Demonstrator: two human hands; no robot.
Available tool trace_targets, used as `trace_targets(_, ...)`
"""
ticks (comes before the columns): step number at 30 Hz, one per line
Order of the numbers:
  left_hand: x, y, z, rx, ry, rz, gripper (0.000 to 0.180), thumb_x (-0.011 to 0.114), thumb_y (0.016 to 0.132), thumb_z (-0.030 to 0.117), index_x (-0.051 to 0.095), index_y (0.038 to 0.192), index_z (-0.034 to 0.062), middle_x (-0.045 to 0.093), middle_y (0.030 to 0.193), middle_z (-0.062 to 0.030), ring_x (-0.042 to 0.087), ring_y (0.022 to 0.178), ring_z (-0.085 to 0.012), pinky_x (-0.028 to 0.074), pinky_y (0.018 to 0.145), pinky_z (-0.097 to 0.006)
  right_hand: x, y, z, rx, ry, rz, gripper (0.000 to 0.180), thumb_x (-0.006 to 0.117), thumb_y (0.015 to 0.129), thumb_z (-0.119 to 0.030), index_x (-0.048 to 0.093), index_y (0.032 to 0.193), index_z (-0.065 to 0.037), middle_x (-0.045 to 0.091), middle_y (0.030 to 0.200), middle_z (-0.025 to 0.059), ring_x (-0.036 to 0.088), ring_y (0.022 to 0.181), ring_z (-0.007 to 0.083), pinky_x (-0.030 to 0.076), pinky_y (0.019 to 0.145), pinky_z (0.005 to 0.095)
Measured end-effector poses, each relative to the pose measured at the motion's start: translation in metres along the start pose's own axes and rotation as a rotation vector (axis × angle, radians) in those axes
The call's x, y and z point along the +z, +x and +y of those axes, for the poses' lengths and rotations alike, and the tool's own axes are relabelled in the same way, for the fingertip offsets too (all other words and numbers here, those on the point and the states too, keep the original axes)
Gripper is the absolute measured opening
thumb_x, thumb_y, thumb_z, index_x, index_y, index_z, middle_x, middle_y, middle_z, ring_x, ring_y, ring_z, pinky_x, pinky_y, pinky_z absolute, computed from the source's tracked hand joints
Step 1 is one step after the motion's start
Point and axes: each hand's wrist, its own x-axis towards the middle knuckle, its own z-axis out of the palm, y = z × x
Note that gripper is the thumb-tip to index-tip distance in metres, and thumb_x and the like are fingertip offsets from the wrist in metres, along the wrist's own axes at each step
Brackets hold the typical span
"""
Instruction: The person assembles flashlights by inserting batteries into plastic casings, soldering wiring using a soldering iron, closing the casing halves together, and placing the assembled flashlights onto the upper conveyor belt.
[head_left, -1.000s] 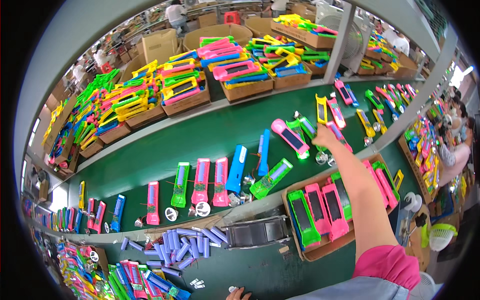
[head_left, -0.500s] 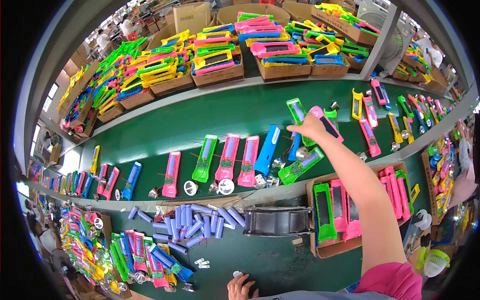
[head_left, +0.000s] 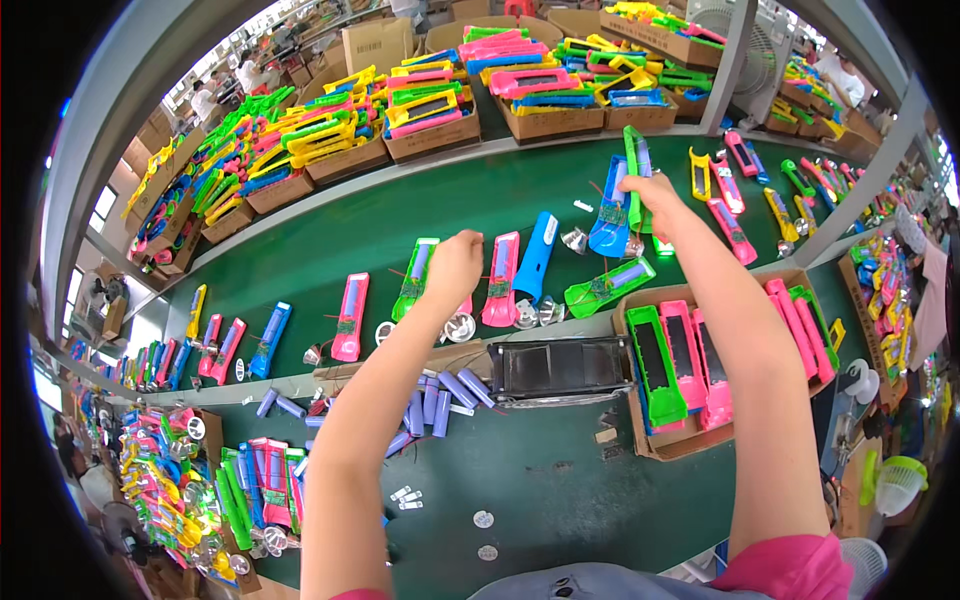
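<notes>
My right hand [head_left: 657, 208] is closed on a green flashlight casing [head_left: 635, 165], held tilted up on the far side of the green bench. Next to it lies a blue flashlight casing [head_left: 609, 222] with a purple battery and a circuit board. My left hand [head_left: 455, 268] is curled over a pink flashlight casing [head_left: 467, 304] in the middle row; its fingertips are partly hidden, so what they grip is unclear. A green casing [head_left: 413, 280] stands to its left, another pink casing [head_left: 501, 280] to its right. Silver reflectors [head_left: 458, 328] lie at their lower ends.
A carton [head_left: 655, 443] of green and pink covers stands at the near right, beside a black tray [head_left: 560, 367]. Loose purple batteries [head_left: 430, 405] lie near my left forearm. Cartons of coloured casings [head_left: 432, 137] line the back. Two small round discs [head_left: 484, 519] are on the near table.
My left hand has come up from the near table edge to the pink casing. My right hand has moved away and right, from a pink cover to a green casing.
</notes>
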Motion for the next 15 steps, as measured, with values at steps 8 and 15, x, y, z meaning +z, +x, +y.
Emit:
trace_targets(8, 0.069, 0.050, 0.024, -0.202, 0.233, -0.383, 0.056, 0.066, 0.063, 0.032, 0.052, 0.101, -0.0070, 0.060, 0.097, -0.0256, 0.062, 0.089, -0.0321, 0.051, 0.074, -0.038, -0.037, -0.088, -0.065, 0.071, 0.062, -0.210, 0.026, 0.063, 0.070, -0.012, 0.056, 0.093, -0.002, 0.062, 0.084, 0.0101, 0.060, 0.067, 0.0212, 0.048, 0.060, 0.0369)
trace_targets(15, -0.012, 0.060, 0.018, -0.568, -0.958, -0.038, 0.028, 0.060, 0.066, 0.030, 0.054, 0.080, 0.0063, 0.047, 0.066, -0.0046, 0.046, 0.058, -0.0170, 0.036, 0.049, -0.033, 0.017, -0.105, -0.076, 0.072, 0.232, -0.470, 0.030, 0.067, 0.071, -0.010, 0.055, 0.098, -0.002, 0.062, 0.084, 0.0084, 0.061, 0.074, 0.0205, 0.050, 0.071, 0.0367)
